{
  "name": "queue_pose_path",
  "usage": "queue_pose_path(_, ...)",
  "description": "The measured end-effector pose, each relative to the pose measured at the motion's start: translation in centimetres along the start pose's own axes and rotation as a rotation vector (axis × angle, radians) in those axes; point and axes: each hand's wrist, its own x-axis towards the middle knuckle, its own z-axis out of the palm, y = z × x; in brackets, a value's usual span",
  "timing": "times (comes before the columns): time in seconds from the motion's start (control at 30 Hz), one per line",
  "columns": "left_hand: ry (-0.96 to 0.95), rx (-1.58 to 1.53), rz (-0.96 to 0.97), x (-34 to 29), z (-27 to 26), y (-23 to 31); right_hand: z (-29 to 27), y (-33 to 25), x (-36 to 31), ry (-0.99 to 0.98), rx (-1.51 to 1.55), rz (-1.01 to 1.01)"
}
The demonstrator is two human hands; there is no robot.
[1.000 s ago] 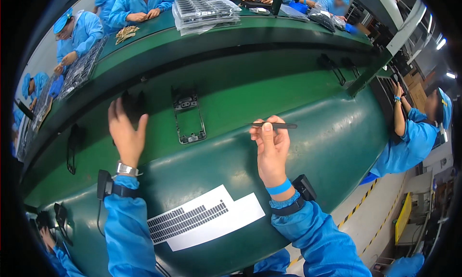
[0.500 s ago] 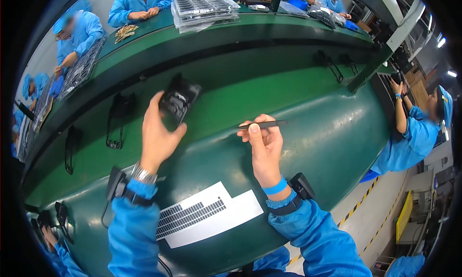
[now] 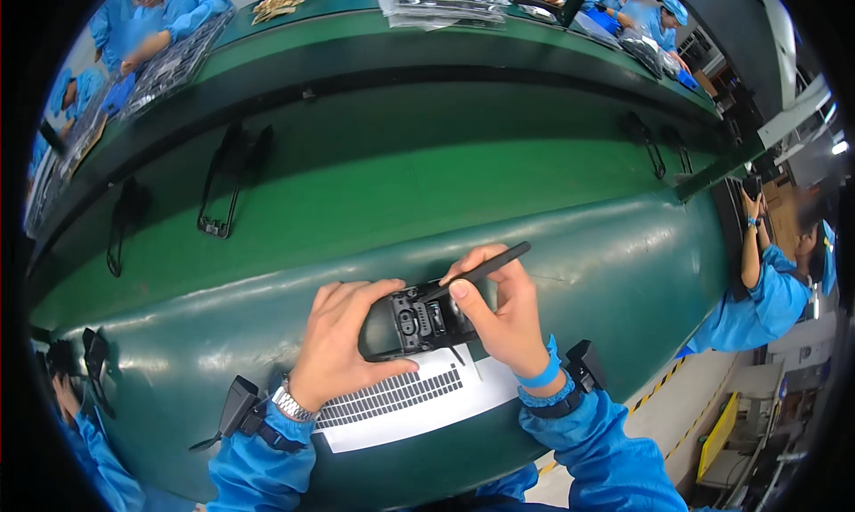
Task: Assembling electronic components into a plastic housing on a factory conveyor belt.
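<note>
My left hand [image 3: 343, 343] is closed around the left end of a black plastic device housing [image 3: 414, 321], its thumb along the lower edge and fingers along the upper one. The open inside of the housing, with molded parts and small openings, faces up. In my right hand [image 3: 503, 312] a slim black pen-like tool [image 3: 499, 263] is pinched between thumb and fingers. Its lower end reaches the housing's upper right part; whether the tip touches is hidden by my fingers. Partly under the housing lies a white sheet [image 3: 485, 389] carrying rows of small dark rectangular stickers [image 3: 401, 396].
Beyond the table edge runs a green conveyor belt [image 3: 356, 191] bearing black frames [image 3: 218, 223] at left and right. Across it, co-workers sit by stacked clear trays [image 3: 441, 0]. A metal post [image 3: 721, 169] stands at right, near another person [image 3: 757, 289]. Someone's hand [image 3: 67, 396] shows at left.
The housing has come from over the belt back to the sheet, held in my left hand. My right hand has brought the tool to it. The view has shifted a little.
</note>
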Motion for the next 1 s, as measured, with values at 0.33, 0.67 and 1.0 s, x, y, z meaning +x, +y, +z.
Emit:
queue_pose_path(0.33,0.060,0.013,0.041,0.0,-0.1,-0.9,1.5,0.6,0.9,-0.048,-0.094,-0.011)
queue_pose_path(0.67,0.055,-0.010,0.033,-0.3,0.1,-1.3,1.6,0.9,0.7,-0.051,-0.134,0.039)
queue_pose_path(1.0,0.055,-0.003,0.032,-0.1,0.2,-1.1,1.6,0.8,0.7,-0.049,-0.178,-0.006)
